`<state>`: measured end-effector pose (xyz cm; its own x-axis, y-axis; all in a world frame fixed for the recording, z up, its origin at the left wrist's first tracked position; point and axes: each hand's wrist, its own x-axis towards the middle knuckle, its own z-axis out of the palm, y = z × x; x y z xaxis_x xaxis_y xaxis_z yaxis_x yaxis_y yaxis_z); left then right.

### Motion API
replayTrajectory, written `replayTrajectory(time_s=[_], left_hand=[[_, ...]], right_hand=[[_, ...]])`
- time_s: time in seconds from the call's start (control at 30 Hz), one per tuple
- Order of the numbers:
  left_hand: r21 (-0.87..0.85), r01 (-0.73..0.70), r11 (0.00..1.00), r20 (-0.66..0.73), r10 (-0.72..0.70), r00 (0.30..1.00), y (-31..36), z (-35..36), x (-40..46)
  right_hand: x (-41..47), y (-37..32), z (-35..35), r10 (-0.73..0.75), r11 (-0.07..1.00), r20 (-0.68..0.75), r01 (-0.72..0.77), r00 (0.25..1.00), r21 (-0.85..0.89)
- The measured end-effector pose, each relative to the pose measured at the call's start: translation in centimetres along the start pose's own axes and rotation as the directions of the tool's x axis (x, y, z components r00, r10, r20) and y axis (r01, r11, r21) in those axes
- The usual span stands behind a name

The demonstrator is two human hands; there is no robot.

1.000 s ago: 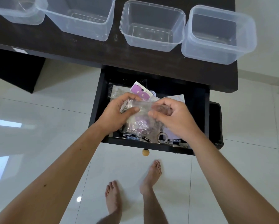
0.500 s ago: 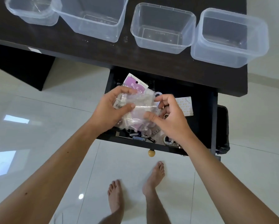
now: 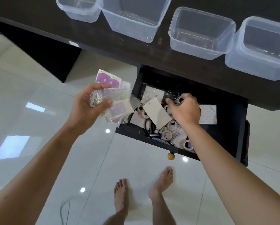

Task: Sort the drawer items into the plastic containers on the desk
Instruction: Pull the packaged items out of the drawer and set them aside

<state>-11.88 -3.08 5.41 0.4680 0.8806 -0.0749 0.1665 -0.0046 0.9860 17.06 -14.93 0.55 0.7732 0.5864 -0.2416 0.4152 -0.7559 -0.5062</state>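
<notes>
Clear plastic containers (image 3: 199, 32); dark matt desk (image 3: 136, 51); glossy floor tiles (image 3: 38, 103).

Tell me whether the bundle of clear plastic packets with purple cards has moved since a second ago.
Yes. The left hand has carried the packets leftward, out of the open black drawer, over the white floor.

Single head-worn wide-angle view, looking steeply down and forward from standing height onto open drawer (image 3: 230, 120), desk edge (image 3: 103, 44), floor (image 3: 38, 98).
</notes>
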Motion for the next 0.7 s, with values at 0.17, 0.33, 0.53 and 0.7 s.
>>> replayTrajectory(time_s=[0.17, 0.33, 0.53, 0.7], left_hand=[[-0.026, 0.011, 1.0, 0.006, -0.011, 1.0, -1.0, 0.3, -0.5], [-0.009, 0.036, 0.999, 0.025, -0.036, 0.999, -1.3, 0.2, -0.5], [-0.029, 0.065, 0.997, 0.058, -0.063, 0.996, -0.8, 0.8, -0.2], [-0.004, 0.076, 0.997, 0.08, -0.075, 0.994, -0.1, 0.8, 0.0]], right_hand=[[0.5, -0.3, -0.1, -0.045, 0.996, -0.071, 0.05, 0.996, 0.072], [-2.0, -1.0, -2.4, 0.002, 0.853, 0.062, -0.034, 0.998, 0.52], [-4.5, -1.2, -4.0, 0.065, 0.516, 0.162, -0.172, 0.985, 0.839], [-5.2, -1.2, -4.5, 0.097, 0.517, 0.104, -0.139, 0.99, 0.845]])
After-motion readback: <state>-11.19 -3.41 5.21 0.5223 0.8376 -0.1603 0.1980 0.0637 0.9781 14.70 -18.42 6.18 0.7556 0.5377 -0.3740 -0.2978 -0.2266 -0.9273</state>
